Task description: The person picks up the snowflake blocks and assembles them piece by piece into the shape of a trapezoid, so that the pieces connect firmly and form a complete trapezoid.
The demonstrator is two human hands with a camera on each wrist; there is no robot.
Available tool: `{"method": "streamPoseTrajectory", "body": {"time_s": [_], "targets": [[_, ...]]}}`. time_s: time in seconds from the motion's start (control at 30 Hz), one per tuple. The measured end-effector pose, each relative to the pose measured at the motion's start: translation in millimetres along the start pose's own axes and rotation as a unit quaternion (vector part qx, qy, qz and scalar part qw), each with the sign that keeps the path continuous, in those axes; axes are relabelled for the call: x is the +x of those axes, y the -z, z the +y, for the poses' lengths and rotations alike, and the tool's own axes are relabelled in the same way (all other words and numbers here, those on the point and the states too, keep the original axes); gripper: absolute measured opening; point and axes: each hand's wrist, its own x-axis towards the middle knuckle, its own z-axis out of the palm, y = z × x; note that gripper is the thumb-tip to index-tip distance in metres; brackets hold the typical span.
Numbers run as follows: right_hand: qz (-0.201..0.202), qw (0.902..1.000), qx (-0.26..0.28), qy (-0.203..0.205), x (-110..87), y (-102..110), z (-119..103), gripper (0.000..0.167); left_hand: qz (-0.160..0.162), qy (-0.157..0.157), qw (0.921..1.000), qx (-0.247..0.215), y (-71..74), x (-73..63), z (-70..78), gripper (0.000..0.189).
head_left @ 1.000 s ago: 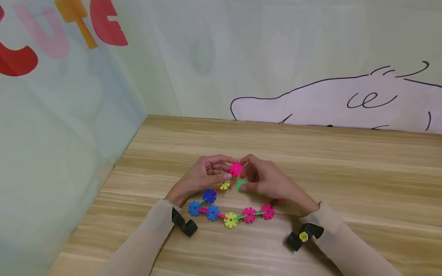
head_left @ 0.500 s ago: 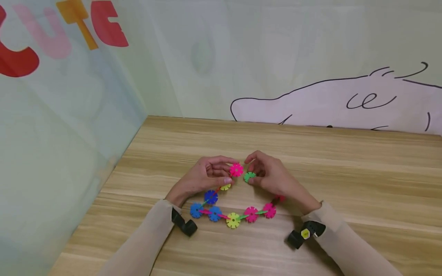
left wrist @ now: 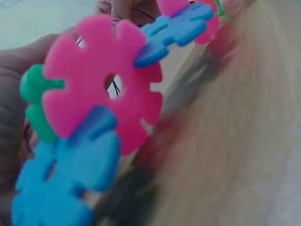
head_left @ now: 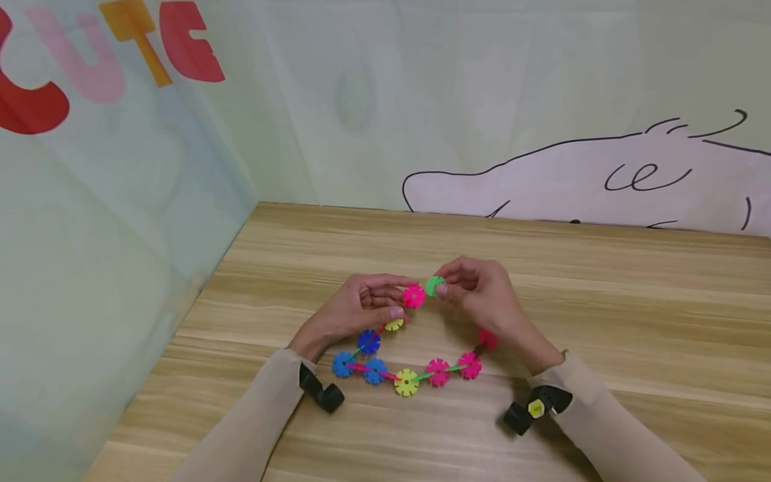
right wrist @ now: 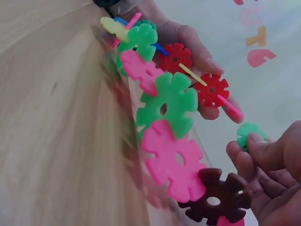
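Note:
A chain of notched plastic flower discs, with a yellow disc [head_left: 406, 382] at its front, curves between the two hands in the head view. My left hand [head_left: 361, 304] holds the chain's far left end, fingers behind it and thumb at the front. The pink end disc [head_left: 413, 296] sticks out past its fingertips and shows edge-on in the right wrist view. Between thumb and fingers, my right hand [head_left: 482, 291] pinches a single green disc [right wrist: 249, 134], close beside that pink disc. The chain's other end, with a brown disc [right wrist: 214, 197], lies beneath the right wrist.
The chain lies over a wood-grain table [head_left: 301, 234]. Behind the table stands a pale printed backdrop [head_left: 337, 100] with a cartoon drawing, and another wall with coloured letters rises on the left. Black wrist cameras [head_left: 328, 396] are strapped at both sleeves.
My right hand has moved away from the body and slightly right, carrying the green disc from below the pink end disc to beside it. The left hand stays nearly still.

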Motion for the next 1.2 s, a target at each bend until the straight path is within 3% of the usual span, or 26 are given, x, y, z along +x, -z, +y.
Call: {"method": "streamPoseTrajectory", "body": {"time_s": [0.47, 0.87, 1.2], "targets": [[0.025, 0.9959, 0.086, 0.01, -0.4, -4.2, -1.4, 0.007, -0.011, -0.006, 0.9998, 0.016, 0.2, 0.7, 0.3, 0.045], [-0.01, 0.9841, 0.176, -0.019, -0.7, -13.0, 1.9, 0.012, -0.031, -0.034, 0.9989, -0.005, 2.3, 0.9, -4.7, 0.047], [0.032, 0.989, 0.144, -0.005, -5.0, -25.8, 0.6, 0.009, -0.024, -0.066, 0.9975, 0.014, 2.3, 2.0, -8.8, 0.069]]}}
